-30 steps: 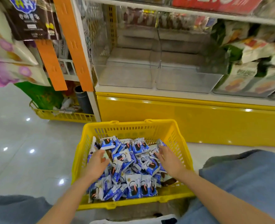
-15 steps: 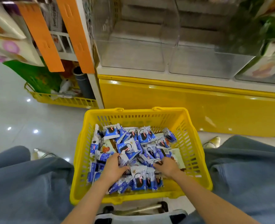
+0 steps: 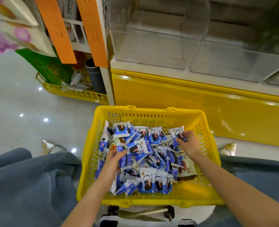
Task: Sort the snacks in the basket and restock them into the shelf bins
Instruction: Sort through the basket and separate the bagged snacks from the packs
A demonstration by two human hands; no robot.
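Note:
A yellow plastic basket stands on the floor between my knees, filled with several small blue-and-white snack packets; a brownish packet lies at the right side of the pile. My left hand grips a blue packet at the pile's left. My right hand pinches another blue packet lifted a little above the pile near the basket's far right. Two clear shelf bins stand open above the yellow shelf base.
The yellow shelf base runs behind the basket. At left, orange strips hang beside a second yellow basket holding a grey tube and bags. My blue-trousered knees flank the basket. Glossy floor tiles lie to the left.
The view has tilted down and closer to the basket. My right hand moved to the far right and lifted a blue packet; my left hand closed on a packet on the left.

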